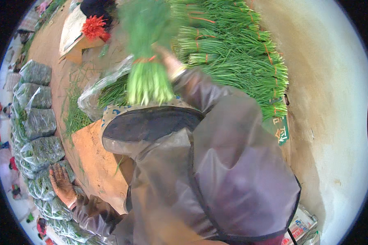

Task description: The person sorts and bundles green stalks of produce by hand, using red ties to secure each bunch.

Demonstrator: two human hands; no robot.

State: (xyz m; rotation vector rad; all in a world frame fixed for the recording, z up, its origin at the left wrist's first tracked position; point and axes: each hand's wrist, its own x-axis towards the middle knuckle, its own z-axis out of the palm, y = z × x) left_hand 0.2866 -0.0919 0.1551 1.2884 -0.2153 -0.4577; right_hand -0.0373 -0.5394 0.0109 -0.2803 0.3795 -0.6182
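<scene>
Motion-blurred, my right hand (pixel 170 62) grips a large bunch of long green vegetables, likely garlic chives (pixel 148 79). A red tie circles the bunch, and its pale cut ends point towards my lap. My left hand (pixel 61 183) is held out to the other side, palm showing and fingers apart, with nothing in it. Behind that hand are filled plastic bags (pixel 47 148). Under the held bunch lies an open clear plastic bag (pixel 113 90) with more greens inside. Similar tied bunches (pixel 233 58) are piled beside my right arm.
A wooden board or box (pixel 98 156) stands by my lap, which has dark cloth (pixel 153 122) over it. Red strands (pixel 95 27) rest on another wooden box (pixel 75 50). Loose green leaves (pixel 75 113) litter the ground. A pale wall (pixel 340 107) rises behind me.
</scene>
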